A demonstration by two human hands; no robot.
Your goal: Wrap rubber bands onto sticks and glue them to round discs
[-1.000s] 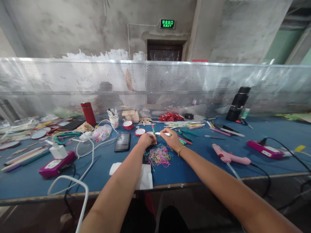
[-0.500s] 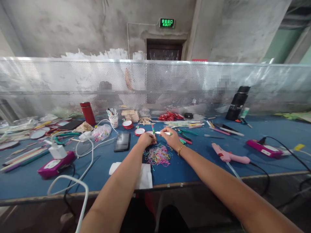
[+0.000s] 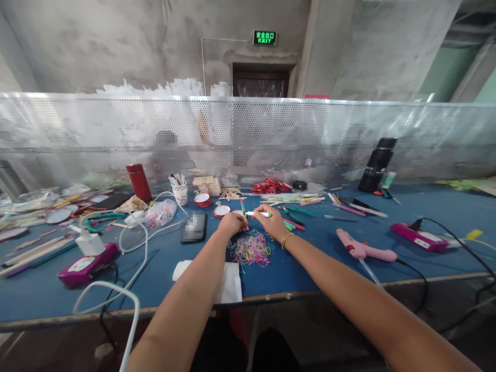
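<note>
Green and red on a thin stick, a pen held at its side

From the head camera, the left hand (image 3: 232,223) pinches a thin stick (image 3: 243,206) near its lower end, the fingertips closed on it. The stick stands roughly upright above the blue table (image 3: 302,274), just beyond a heap of loops. The right hand (image 3: 272,219) grips a white pen (image 3: 260,214) with a green end, its tip pointing at the stick; whether the two touch is too small to tell.

The stick's upper part bears green and red, so the colouring looks partly done. Below, a pale stretch looks bare, and the fingers hide the rest; how much is left cannot be told.

The stick looks like flat, narrow wood. The pen is a smooth, slim tube, probably plastic. The loops (image 3: 251,249) are thin, soft-looking and tangled, in pink, yellow, blue and purple. Beside the left forearm lies a white, creased cloth or tissue (image 3: 230,284). Farther back are a round red tin (image 3: 202,200) and a stack of flat, pale wooden pieces (image 3: 207,184).
</note>
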